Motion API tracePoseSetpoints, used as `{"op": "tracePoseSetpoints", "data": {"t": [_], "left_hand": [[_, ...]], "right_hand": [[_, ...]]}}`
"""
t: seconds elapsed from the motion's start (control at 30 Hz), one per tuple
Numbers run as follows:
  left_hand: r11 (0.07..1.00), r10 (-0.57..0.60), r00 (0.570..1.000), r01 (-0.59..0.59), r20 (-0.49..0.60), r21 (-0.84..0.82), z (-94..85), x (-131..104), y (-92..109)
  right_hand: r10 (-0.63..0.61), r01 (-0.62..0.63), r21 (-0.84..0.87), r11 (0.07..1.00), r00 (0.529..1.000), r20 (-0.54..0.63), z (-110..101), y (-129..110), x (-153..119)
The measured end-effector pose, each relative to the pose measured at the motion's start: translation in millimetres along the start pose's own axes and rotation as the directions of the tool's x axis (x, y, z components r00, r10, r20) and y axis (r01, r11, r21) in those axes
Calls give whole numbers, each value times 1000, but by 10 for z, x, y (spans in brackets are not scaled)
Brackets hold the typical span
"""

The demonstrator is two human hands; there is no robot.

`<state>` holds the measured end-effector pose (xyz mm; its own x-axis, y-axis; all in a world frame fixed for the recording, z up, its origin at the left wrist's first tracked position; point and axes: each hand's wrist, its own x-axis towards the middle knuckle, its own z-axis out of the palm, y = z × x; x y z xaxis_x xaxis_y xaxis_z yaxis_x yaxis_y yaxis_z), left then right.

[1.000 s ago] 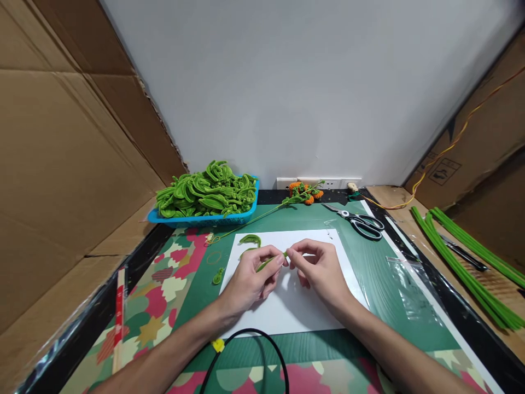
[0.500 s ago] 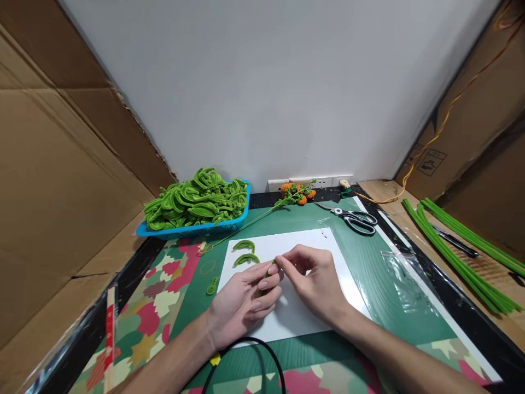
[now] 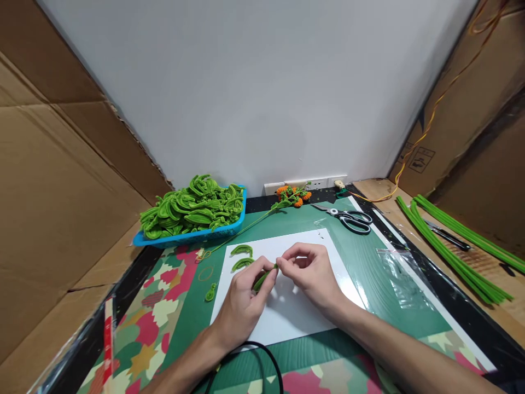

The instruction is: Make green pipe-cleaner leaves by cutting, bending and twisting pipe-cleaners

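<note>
My left hand [image 3: 245, 298] is closed around a fuzzy green leaf-shaped piece [image 3: 260, 281] above the white sheet [image 3: 287, 317]. The thumb and fingertips of my right hand [image 3: 314, 273] pinch the same piece at its upper right end. Two curved green pieces lie on the sheet's upper left: one [image 3: 241, 249] higher up, the other [image 3: 243, 263] just below it and partly behind my left hand. A small green looped piece [image 3: 210, 293] rests on the green mat, left of the sheet.
A blue tray [image 3: 192, 239] heaped with green pieces stands at the back left. Behind the sheet are an orange flower stem [image 3: 294, 195] and scissors [image 3: 353, 220]. Green strips [image 3: 455, 260] and a cutter [image 3: 447, 235] lie right. A black cable [image 3: 270, 355] loops near my left wrist.
My left hand has turned over, its back now showing and its thumb and fingers around the green piece, more of which is visible. The camera view has shifted slightly.
</note>
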<state>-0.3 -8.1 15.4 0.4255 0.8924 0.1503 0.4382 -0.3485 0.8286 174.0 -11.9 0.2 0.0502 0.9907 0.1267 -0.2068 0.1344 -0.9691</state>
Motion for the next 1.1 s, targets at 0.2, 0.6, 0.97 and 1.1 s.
{"op": "tracePoseSetpoints", "data": {"t": [0.2, 0.6, 0.97, 1.1], "left_hand": [[828, -213, 960, 275, 179, -489, 28, 33, -55], [611, -325, 916, 395, 237, -687, 68, 29, 43], [557, -331, 908, 407, 256, -724, 23, 28, 55], [639, -280, 939, 337, 199, -692, 35, 30, 59]], "right_hand": [[-207, 230, -243, 942, 971, 117, -58, -48, -2], [-529, 586, -480, 653, 806, 266, -86, 5, -81], [-444, 484, -388, 784, 875, 193, -76, -33, -101], [-400, 442, -364, 820, 897, 190, -88, -53, -95]]}}
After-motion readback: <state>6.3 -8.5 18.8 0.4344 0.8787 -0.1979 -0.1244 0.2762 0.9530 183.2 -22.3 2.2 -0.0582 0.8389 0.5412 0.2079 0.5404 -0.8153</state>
